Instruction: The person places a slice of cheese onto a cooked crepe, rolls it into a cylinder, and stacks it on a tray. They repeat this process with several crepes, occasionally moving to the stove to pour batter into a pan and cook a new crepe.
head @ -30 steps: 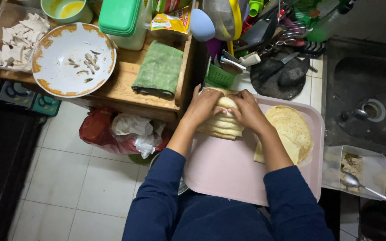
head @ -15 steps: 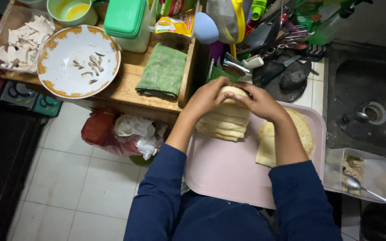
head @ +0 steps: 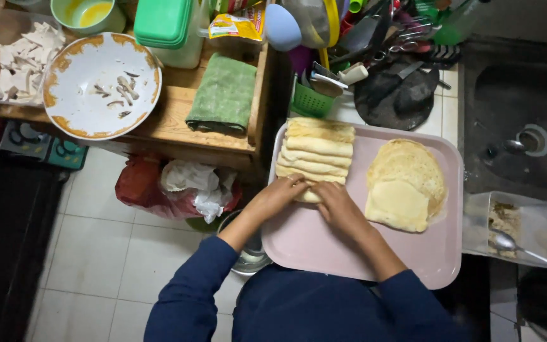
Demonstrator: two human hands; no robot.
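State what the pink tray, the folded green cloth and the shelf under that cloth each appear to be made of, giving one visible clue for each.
Pink tray: probably plastic, with a smooth matte surface and a moulded rounded rim. Green cloth: woven fabric, soft and folded, with a faint checked texture. Shelf: wood, light brown with visible grain and plank edges; any varnish is hard to judge.

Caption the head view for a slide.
Both hands, left hand and right hand, press a pale rolled crepe beside stacked rolls on a pink plastic tray.
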